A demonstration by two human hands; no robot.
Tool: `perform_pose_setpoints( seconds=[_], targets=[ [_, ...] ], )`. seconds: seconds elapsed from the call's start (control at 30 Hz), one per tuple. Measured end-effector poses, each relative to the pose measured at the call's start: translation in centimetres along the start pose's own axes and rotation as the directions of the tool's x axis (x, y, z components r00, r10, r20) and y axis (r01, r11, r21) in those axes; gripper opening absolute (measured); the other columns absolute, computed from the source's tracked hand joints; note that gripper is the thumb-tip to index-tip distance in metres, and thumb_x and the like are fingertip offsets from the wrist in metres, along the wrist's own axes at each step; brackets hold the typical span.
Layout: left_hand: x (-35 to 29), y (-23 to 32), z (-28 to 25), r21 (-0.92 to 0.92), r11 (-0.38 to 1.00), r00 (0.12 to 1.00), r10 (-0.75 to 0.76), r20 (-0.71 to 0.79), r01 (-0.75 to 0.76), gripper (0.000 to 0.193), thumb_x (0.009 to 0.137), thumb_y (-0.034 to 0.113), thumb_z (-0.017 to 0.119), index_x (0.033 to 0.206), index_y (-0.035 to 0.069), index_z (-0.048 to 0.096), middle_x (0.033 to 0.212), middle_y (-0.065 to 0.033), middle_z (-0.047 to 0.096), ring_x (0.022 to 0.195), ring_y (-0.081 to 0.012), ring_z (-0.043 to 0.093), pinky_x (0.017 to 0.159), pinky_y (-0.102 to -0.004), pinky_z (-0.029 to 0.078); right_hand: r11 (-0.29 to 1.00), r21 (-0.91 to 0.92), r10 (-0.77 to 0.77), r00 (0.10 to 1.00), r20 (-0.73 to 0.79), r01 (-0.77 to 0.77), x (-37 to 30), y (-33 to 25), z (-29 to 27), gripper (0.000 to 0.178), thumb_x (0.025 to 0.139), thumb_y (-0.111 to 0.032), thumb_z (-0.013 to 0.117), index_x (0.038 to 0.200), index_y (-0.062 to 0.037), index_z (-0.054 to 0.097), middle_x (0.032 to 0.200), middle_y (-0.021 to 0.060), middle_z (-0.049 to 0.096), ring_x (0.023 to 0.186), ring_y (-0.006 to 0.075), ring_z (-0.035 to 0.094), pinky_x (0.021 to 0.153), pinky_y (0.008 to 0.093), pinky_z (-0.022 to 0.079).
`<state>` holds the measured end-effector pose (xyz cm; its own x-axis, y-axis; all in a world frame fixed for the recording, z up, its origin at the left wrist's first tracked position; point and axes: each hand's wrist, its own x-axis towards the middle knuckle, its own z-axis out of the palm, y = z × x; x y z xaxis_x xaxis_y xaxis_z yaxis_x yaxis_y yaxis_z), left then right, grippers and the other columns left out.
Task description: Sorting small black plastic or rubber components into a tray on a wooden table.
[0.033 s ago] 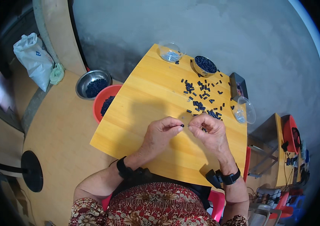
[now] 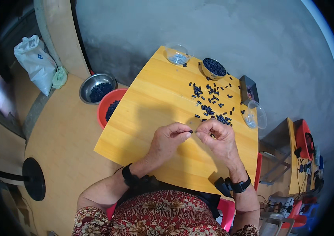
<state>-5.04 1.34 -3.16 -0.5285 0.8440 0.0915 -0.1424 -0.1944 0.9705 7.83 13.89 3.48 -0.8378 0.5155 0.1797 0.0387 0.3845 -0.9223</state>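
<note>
Head view: black pieces (image 2: 207, 110) litter a yellow table (image 2: 163, 90), grey wall (image 2: 261, 35) beyond.

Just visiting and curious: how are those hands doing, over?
Left hand pinches small black piece. Right hand pinches tiny thin part, facing it. Nothing visible between them; loose black pieces lie beyond.

A yellow wood-grain table (image 2: 155, 86) carries the things. Short black pieces (image 2: 207, 111) lie loose across its right half, thickest toward the middle, with a few strays near the far edge. At the far left corner stands a clear bowl (image 2: 169, 53) of small silvery parts (image 2: 178, 59); to its right, a pale bowl (image 2: 207, 74) heaped with black pieces. Along the right edge sit a dark rectangular tray (image 2: 245, 83) and, just nearer, a clear container (image 2: 261, 118) with whitish contents.
</note>
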Motion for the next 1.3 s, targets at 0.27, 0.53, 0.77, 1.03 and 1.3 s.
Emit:
perform_pose_setpoints(
  seconds=[0.27,0.53,0.77,1.03,1.3],
  targets=[
    [-0.5,0.1,0.6,0.050,0.998,0.999,0.029,0.028,-0.031,0.013,0.090,0.007,0.066,0.100,-0.001,0.067,0.094,-0.0005,0.067,0.087,-0.0068,0.059,0.080,-0.0217,0.048,0.986,-0.143,-0.080,0.996,0.043,0.086,-0.5,0.6,-0.1,0.003,0.084,0.000,0.067,0.085,0.0001,0.065,0.080,0.0046,0.064,0.075,0.0123,0.060,0.069,0.0268,0.048],
    [-0.6,0.1,0.5,0.279,0.954,0.994,0.099,0.049,-0.109,0.010,0.086,0.004,0.068,0.094,-0.002,0.067,0.090,-0.0042,0.068,0.085,-0.0087,0.061,0.078,-0.0238,0.048,0.941,-0.327,-0.038,0.988,0.150,0.086,-0.2,-1.5,-0.2,0.006,0.078,0.004,0.065,0.081,0.0002,0.062,0.072,0.0086,0.059,0.065,0.0175,0.057,0.060,0.0309,0.047],
    [-0.6,-0.1,0.5,0.238,0.971,0.999,0.016,0.028,-0.022,0.012,0.088,0.008,0.067,0.097,-0.001,0.067,0.090,-0.0020,0.067,0.085,-0.0071,0.060,0.078,-0.0228,0.048,0.969,-0.246,0.059,0.994,0.094,-0.035,-0.4,-1.3,0.2,0.005,0.082,0.002,0.066,0.083,-0.0007,0.062,0.071,0.0014,0.058,0.065,0.0096,0.053,0.059,0.0264,0.044],
    [-0.4,-0.2,0.4,0.005,0.989,0.987,-0.150,0.064,0.150,0.017,0.090,0.013,0.066,0.101,0.000,0.068,0.093,0.0011,0.066,0.088,-0.0054,0.057,0.082,-0.0214,0.045,0.999,-0.030,0.016,0.996,-0.085,-0.019,-1.2,1.7,0.9,0.008,0.082,0.000,0.070,0.088,0.0002,0.064,0.076,0.0002,0.061,0.070,0.0073,0.053,0.065,0.0233,0.046],
    [-0.5,-0.1,0.6,-0.060,0.981,0.980,-0.180,0.079,0.185,0.017,0.089,0.013,0.066,0.101,0.001,0.068,0.094,0.0002,0.066,0.089,-0.0064,0.057,0.082,-0.0215,0.045,0.959,-0.240,-0.189,0.969,-0.160,0.148,-2.3,1.5,1.7,0.009,0.080,0.001,0.069,0.088,0.0008,0.065,0.082,0.0101,0.064,0.075,0.0206,0.061,0.068,0.0304,0.049]
  ],
)
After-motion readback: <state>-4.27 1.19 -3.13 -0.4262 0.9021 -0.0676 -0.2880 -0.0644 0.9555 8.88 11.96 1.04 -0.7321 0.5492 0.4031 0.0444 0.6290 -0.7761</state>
